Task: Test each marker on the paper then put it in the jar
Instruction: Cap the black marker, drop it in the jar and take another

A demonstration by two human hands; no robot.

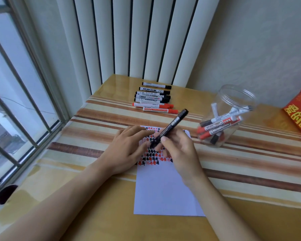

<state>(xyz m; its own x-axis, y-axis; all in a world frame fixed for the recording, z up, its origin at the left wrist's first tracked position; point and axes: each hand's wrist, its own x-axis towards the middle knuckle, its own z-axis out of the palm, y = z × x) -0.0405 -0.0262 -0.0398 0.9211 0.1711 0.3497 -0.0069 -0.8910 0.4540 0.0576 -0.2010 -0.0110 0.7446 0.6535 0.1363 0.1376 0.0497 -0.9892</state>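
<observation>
Testing step: the right hand (178, 150) grips a black marker (170, 128), tip on the paper (165, 188); the left hand (129, 150) lies flat, holding nothing. Next, judged: carry the marker to the jar (233, 101) near the table's right edge.

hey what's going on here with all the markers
A person is trying out markers on a sheet of paper. The right hand holds a black marker with its tip down among rows of red and black marks, while the left hand lies flat on the sheet. Several markers already sit in the clear jar to the right, and a row of markers still waits at the back of the table.
</observation>
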